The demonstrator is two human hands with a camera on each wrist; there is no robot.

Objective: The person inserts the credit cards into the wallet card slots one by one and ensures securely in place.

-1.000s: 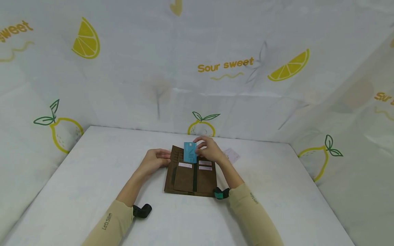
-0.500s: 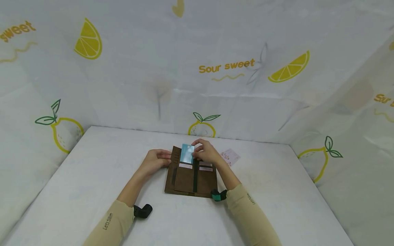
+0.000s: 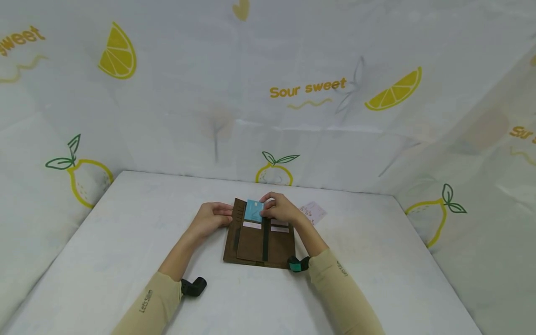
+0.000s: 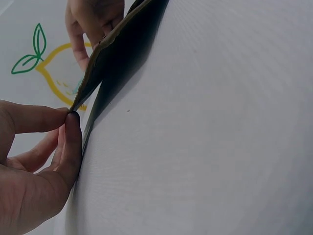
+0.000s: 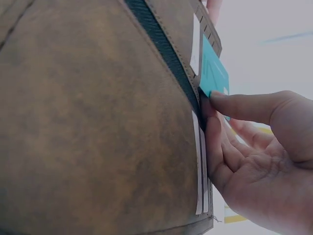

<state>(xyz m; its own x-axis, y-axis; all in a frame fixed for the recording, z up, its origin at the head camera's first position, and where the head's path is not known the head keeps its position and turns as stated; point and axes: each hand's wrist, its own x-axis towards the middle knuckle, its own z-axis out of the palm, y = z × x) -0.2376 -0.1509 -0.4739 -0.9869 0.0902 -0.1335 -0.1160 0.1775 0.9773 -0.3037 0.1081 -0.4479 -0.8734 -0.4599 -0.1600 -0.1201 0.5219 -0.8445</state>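
An unfolded brown wallet [image 3: 250,244] lies on the white table, with whitish cards [image 3: 252,225] showing in its slots. My right hand [image 3: 281,207] pinches the right edge of a blue bank card [image 3: 253,210], which stands at the upper left slots with its lower part hidden behind the leather. In the right wrist view the thumb presses on the corner of the blue card [image 5: 213,68]. My left hand [image 3: 211,219] holds the wallet's left edge; in the left wrist view its thumb and index finger [image 4: 39,118] pinch that edge, lifted a little off the table.
A pinkish patterned paper [image 3: 313,213] lies on the table [image 3: 356,279] right of the wallet, partly behind the right wrist. Beyond the table's back edge hangs a white curtain [image 3: 167,125] printed with lemons. Black wrist cameras [image 3: 194,286] sit on both forearms.
The blue card has moved left and then down into the wallet's upper left slots, so less of it shows. My right hand has followed it; the left hand has stayed at the wallet's edge.
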